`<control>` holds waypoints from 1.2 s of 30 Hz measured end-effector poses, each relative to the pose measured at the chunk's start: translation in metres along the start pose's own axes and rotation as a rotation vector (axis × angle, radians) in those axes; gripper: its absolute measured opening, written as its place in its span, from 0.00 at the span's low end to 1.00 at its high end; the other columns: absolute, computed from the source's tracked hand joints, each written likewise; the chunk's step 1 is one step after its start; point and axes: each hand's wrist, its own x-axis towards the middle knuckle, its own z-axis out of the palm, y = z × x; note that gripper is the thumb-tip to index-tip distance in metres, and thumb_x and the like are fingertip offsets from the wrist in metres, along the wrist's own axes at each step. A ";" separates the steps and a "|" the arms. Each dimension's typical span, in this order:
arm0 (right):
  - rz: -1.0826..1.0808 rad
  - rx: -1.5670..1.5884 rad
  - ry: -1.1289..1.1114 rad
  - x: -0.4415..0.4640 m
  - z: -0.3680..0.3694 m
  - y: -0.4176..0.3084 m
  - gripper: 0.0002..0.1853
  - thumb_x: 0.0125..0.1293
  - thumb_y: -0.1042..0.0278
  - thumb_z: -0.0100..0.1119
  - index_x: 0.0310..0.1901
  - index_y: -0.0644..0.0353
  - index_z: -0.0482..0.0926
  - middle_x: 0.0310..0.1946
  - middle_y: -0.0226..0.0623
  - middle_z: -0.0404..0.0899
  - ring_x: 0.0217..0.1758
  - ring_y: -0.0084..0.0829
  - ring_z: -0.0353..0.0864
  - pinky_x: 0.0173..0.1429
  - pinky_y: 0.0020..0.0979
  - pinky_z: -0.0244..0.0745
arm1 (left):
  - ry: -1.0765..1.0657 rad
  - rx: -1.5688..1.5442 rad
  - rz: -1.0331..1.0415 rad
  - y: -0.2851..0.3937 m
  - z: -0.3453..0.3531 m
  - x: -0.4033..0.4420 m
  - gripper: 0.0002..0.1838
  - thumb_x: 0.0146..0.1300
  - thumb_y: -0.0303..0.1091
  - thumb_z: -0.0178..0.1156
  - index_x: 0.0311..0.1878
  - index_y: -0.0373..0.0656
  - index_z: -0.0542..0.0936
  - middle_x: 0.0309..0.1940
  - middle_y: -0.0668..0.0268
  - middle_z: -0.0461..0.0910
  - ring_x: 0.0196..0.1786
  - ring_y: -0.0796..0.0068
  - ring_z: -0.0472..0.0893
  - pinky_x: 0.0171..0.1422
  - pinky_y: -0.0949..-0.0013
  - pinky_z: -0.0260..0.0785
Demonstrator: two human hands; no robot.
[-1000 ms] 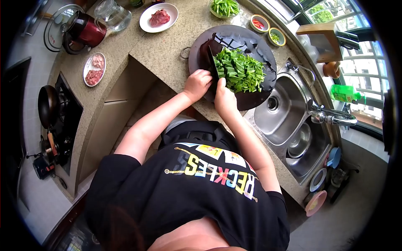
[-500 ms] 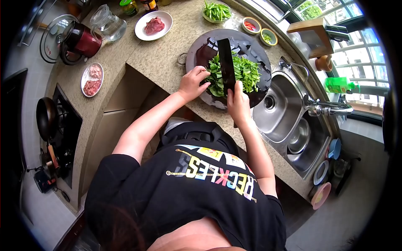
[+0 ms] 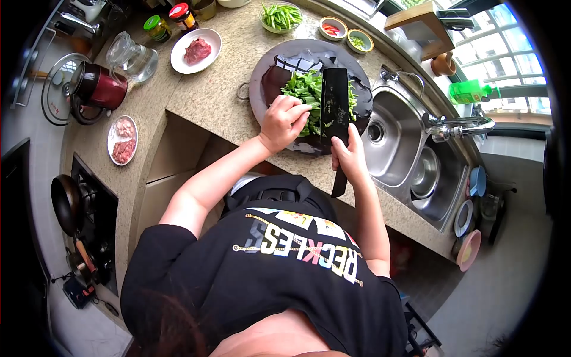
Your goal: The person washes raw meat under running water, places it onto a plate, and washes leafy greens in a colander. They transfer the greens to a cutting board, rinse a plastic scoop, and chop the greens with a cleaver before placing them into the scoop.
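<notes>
"Across the table, where is the work?"

"Toward twelve o'clock: a round dark board carrying chopped greens. In front of part of them stands a black cleaver, long axis running twelve to six, broad face showing; most of the greens lie at its nine o'clock, a few at its three"

"Which hand is nearer the greens?"

"Left grip: they lie at its one o'clock, fingertips at their edge. Its fingers are bunched, the gap narrow; whether they pinch a leaf, I cannot tell"

"And the other?"

"Right grip is closed around the cleaver where the handle begins, with the greens at its eleven o'clock. Smallest of all, pale specks mark the cleaver's face"
</notes>
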 end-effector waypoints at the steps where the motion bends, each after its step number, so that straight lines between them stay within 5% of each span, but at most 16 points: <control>1: -0.003 0.002 0.010 0.000 -0.003 0.004 0.15 0.68 0.72 0.52 0.54 0.60 0.63 0.18 0.28 0.68 0.12 0.20 0.66 0.15 0.23 0.62 | 0.011 -0.013 -0.014 0.001 0.003 0.002 0.08 0.53 0.25 0.63 0.38 0.41 0.82 0.33 0.64 0.76 0.39 0.64 0.75 0.45 0.65 0.69; 4: -0.475 -0.685 0.396 -0.007 -0.011 0.003 0.16 0.64 0.72 0.58 0.53 0.61 0.71 0.23 0.42 0.76 0.18 0.33 0.74 0.25 0.33 0.69 | 0.021 -0.025 -0.036 -0.006 0.008 -0.002 0.07 0.54 0.26 0.63 0.37 0.41 0.82 0.33 0.64 0.76 0.40 0.62 0.75 0.45 0.64 0.69; 6: -0.369 -0.792 0.445 -0.014 -0.022 -0.004 0.16 0.61 0.71 0.59 0.51 0.57 0.72 0.38 0.48 0.81 0.37 0.50 0.82 0.40 0.41 0.75 | -0.017 -0.016 -0.047 -0.014 0.004 -0.011 0.07 0.53 0.25 0.62 0.37 0.41 0.82 0.34 0.64 0.76 0.40 0.62 0.76 0.45 0.64 0.70; 15: -0.343 -0.978 0.447 0.036 -0.081 0.002 0.27 0.52 0.71 0.64 0.56 0.46 0.70 0.41 0.41 0.78 0.46 0.46 0.79 0.47 0.42 0.73 | -0.048 0.011 -0.056 -0.036 -0.015 -0.035 0.10 0.51 0.19 0.61 0.37 0.39 0.82 0.35 0.62 0.77 0.41 0.62 0.76 0.47 0.64 0.70; 26: -0.413 -1.061 0.376 0.138 -0.097 0.019 0.28 0.50 0.77 0.62 0.54 0.53 0.66 0.47 0.44 0.76 0.53 0.46 0.75 0.55 0.41 0.71 | -0.071 0.084 -0.117 -0.035 -0.049 -0.062 0.09 0.53 0.18 0.59 0.38 0.38 0.81 0.35 0.60 0.77 0.40 0.60 0.77 0.44 0.64 0.71; 36: -0.393 -0.981 0.332 0.166 -0.114 0.051 0.24 0.45 0.77 0.68 0.45 0.59 0.68 0.40 0.49 0.76 0.50 0.52 0.74 0.53 0.43 0.69 | -0.134 0.094 -0.193 -0.044 -0.059 -0.082 0.08 0.54 0.20 0.58 0.37 0.38 0.81 0.34 0.59 0.78 0.40 0.57 0.77 0.47 0.61 0.70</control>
